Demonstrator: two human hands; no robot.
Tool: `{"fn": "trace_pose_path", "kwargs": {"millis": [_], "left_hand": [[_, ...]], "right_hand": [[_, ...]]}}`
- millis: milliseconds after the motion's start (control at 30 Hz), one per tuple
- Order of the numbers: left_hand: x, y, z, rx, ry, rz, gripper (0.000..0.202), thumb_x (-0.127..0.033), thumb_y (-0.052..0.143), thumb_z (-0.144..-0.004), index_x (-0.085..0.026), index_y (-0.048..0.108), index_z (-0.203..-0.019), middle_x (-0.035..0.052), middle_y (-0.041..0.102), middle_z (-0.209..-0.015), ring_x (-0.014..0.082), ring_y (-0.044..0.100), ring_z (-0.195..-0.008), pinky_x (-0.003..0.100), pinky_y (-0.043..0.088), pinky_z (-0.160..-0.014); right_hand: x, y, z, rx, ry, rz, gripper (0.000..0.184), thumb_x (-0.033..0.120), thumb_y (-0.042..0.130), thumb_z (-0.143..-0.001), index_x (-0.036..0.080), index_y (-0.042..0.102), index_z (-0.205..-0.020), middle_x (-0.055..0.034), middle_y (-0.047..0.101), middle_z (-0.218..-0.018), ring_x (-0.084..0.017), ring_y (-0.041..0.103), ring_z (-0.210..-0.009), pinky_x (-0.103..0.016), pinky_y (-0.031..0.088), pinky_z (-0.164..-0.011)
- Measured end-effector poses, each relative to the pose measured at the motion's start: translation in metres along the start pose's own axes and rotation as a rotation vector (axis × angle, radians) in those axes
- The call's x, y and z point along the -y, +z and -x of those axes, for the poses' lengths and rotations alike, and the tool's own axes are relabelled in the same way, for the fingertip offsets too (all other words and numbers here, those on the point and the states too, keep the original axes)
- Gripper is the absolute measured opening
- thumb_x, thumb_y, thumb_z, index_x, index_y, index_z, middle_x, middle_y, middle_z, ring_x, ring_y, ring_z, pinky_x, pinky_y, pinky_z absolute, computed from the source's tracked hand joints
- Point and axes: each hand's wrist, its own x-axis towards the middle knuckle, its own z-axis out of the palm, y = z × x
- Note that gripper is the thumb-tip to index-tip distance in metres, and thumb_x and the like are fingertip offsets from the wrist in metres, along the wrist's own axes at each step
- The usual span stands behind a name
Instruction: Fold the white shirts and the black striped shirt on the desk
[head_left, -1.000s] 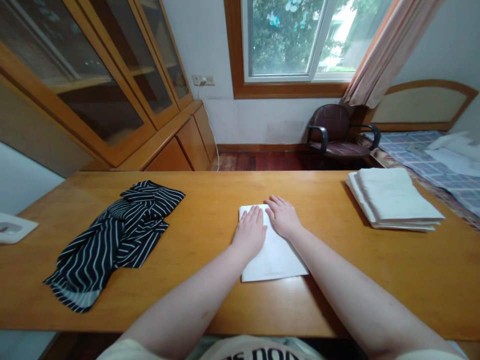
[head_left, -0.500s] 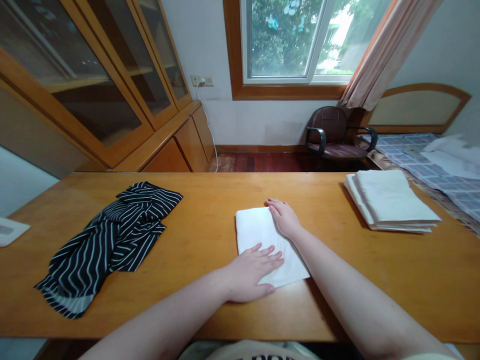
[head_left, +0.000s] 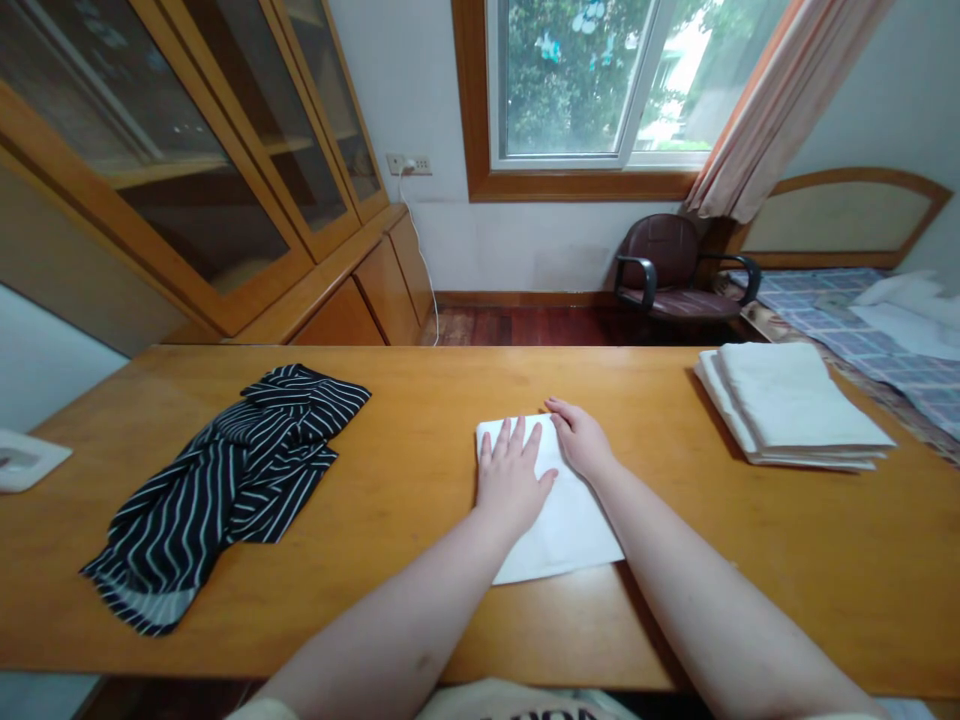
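Two flat palms, our left hand [head_left: 514, 480] and right hand [head_left: 581, 440], press the folded white cloth [head_left: 570, 530] at mid-bench [head_left: 420, 470], neither grip closed. We judge this as smoothing; lifting calls for pinching an edge.

Soft daylight from the window [head_left: 577, 80]; sharp centre, edges bowed by distortion.

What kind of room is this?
Probably a bedroom, maybe in a home: a bed with a checked cover on the right, a glass-door wooden cabinet, and an armchair under the window.
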Motion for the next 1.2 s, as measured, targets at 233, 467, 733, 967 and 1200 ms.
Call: {"fn": "trace_pose_path", "kwargs": {"millis": [233, 467, 733, 967, 1200], "left_hand": [[0.035, -0.013, -0.013, -0.025, -0.012, 0.027, 0.05, -0.046, 0.033, -0.092, -0.025, 0.042, -0.137, 0.0052, 0.045, -0.141, 0.0214, 0.039, -0.129, 0.042, 0.025, -0.109], [0.044, -0.009, -0.021, 0.003, -0.084, 0.035, 0.049, -0.048, 0.036, -0.091, -0.032, 0.04, -0.138, 0.0041, 0.04, -0.145, 0.0258, 0.027, -0.136, 0.05, 0.025, -0.107], [0.044, -0.008, -0.022, 0.034, -0.11, 0.028, 0.05, -0.047, 0.033, -0.092, -0.032, 0.038, -0.139, 0.0033, 0.037, -0.147, 0.0244, 0.025, -0.137, 0.051, 0.024, -0.108], [0.043, -0.006, -0.021, 0.014, -0.114, 0.042, 0.049, -0.048, 0.032, -0.092, -0.033, 0.039, -0.138, 0.0033, 0.038, -0.146, 0.0244, 0.025, -0.137, 0.051, 0.023, -0.108], [0.044, -0.004, -0.021, 0.002, -0.108, 0.062, 0.049, -0.049, 0.032, -0.092, -0.032, 0.04, -0.138, 0.0035, 0.039, -0.146, 0.0244, 0.027, -0.137, 0.051, 0.024, -0.108]], "right_hand": [[0.005, -0.003, 0.001, 0.029, -0.001, 0.044, 0.034, 0.032, 0.039, -0.091, 0.022, 0.065, -0.111, -0.0046, 0.062, -0.122, -0.016, 0.053, -0.118, -0.037, 0.033, -0.106], [0.01, -0.006, 0.001, 0.172, -0.107, 0.254, 0.059, 0.051, 0.058, -0.078, 0.018, 0.053, -0.127, -0.0129, 0.05, -0.136, -0.024, 0.041, -0.128, -0.045, 0.023, -0.11], [0.002, -0.009, 0.018, 0.267, -0.126, 0.401, 0.106, 0.062, 0.066, -0.065, 0.015, 0.019, -0.147, -0.0242, 0.008, -0.152, -0.032, 0.011, -0.14, -0.052, 0.017, -0.109], [-0.003, -0.034, 0.061, 0.418, -0.219, 0.38, 0.128, 0.071, 0.069, -0.05, 0.017, 0.01, -0.149, -0.0234, 0.001, -0.153, -0.034, 0.007, -0.141, -0.054, 0.011, -0.11], [0.0, -0.042, 0.093, 0.496, -0.166, 0.394, 0.136, 0.068, 0.074, -0.041, 0.015, 0.011, -0.149, -0.0235, 0.002, -0.152, -0.034, 0.005, -0.141, -0.052, 0.006, -0.112]]}}
